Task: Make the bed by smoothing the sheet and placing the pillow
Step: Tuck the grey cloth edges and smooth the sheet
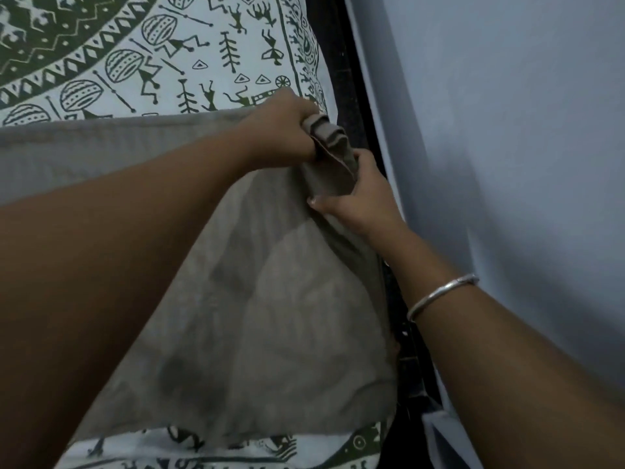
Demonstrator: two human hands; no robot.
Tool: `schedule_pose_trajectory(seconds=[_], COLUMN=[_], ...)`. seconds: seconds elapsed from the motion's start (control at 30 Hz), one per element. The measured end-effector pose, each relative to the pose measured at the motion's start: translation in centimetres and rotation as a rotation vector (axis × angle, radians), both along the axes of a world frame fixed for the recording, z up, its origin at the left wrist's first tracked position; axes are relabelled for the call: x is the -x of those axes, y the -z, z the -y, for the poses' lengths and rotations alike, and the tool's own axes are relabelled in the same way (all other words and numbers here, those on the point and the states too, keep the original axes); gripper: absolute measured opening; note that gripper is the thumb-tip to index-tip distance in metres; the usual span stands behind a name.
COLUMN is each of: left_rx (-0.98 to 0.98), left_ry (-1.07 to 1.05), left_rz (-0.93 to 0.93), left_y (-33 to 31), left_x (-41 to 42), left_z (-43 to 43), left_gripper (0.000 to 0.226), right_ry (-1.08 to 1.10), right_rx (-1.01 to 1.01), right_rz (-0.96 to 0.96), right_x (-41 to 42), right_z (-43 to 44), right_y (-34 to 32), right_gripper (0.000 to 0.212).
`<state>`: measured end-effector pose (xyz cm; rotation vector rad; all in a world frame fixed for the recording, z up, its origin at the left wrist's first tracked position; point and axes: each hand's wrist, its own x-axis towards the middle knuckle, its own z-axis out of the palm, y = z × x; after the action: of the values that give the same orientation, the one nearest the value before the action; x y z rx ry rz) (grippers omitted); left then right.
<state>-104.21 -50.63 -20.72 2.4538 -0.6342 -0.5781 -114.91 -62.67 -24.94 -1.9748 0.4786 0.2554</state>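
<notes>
Both hands on the cloth, w/ the L arm reaching long across the bed: left hand [287,130] at 12 o'clock has its fingers curled tight round a bunched corner of the grey cover [270,299], and right hand [355,198], just past centre toward 1 o'clock, pinches the same edge right below it. The hands are almost touching. The cover hangs slack and rumpled from the grip down to 6 o'clock, over the printed sheet [162,55], which shows at 11 o'clock and again as a strip at 6. The step looks like sorting the cover at the wall side, not the pillow yet. Next move prob. needs the corner pulled taut toward the dark bed edge [351,62] by the wall [507,130] at 3 o'clock, then flattened. Count: 2 hands, 1 grey cover, 1 printed sheet, 1 bangle [443,296] on the R wrist, pillow: none in view.
</notes>
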Motion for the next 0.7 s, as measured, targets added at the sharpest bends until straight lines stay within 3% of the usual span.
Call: schedule_pose_trajectory(seconds=[0.07,0.17,0.27,0.33,0.4,0.47,0.53,0.63,0.7], left_rx=[0.127,0.162,0.114,0.072,0.041,0.110,0.253,0.356,0.378], left_ry=[-0.040,-0.108,-0.075,-0.086,-0.075,-0.072,-0.048,0.032,-0.009], left_rz=[-0.013,0.025,0.138,0.115,0.111,0.083,-0.090,-0.124,-0.025], left_y=[-0.6,-0.9,-0.8,-0.8,-1.3,-1.8,-2.7,-3.3,-2.9], left_x=[0.8,2.3,4.4,5.9,7.5,8.6,9.7,11.2,11.8], left_z=[-1.5,-3.3,-4.9,-6.3,-8.4,-11.1,-13.4,-15.3,-16.0], left_gripper=[0.014,0.022,0.020,0.030,0.037,0.046,0.069,0.096,0.084], right_ry=[0.002,-0.032,0.060,0.097,0.108,0.208,0.286,0.257,0.224], right_rx=[0.062,0.019,0.148,0.119,0.005,-0.282,-0.487,-0.499,-0.450], right_rz=[-0.023,-0.113,0.017,0.119,0.135,0.092,0.043,0.027,0.031], right_x=[1.4,4.1,5.6,5.3,4.6,4.0,3.5,2.9,3.2], right_z=[-0.8,-2.5,-5.0,-6.9,-9.0,-11.3,-13.4,-15.9,-16.8], right_y=[-1.0,-1.7,-3.1,-4.9,-6.9,-8.7,-9.5,-10.0,-9.8], right_gripper=[0.049,0.029,0.024,0.019,0.009,0.005,0.012,0.007,0.003])
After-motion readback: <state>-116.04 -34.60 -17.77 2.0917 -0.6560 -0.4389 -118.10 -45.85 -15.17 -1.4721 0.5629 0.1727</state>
